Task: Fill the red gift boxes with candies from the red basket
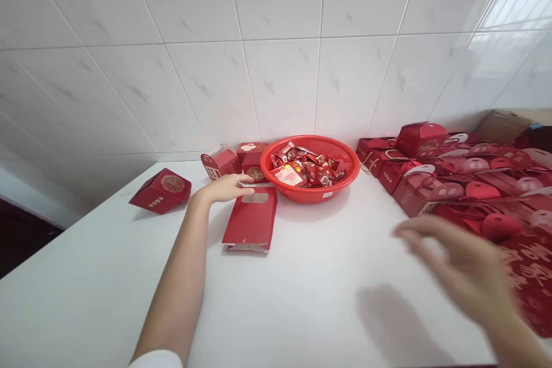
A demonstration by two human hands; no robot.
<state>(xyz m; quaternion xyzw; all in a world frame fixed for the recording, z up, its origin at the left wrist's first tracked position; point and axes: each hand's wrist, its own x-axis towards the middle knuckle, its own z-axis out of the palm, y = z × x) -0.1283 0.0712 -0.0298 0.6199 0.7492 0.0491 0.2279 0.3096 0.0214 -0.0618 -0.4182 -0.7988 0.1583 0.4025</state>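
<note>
Head view: white tabletop (310,287) by tiled wall (280,86); left grip (225,187) parted; right grip (466,267) blurred, unclear

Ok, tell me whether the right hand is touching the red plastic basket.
Apart. The head view shows it: white tabletop is visible between the blurred right hand and the red plastic basket.
</note>
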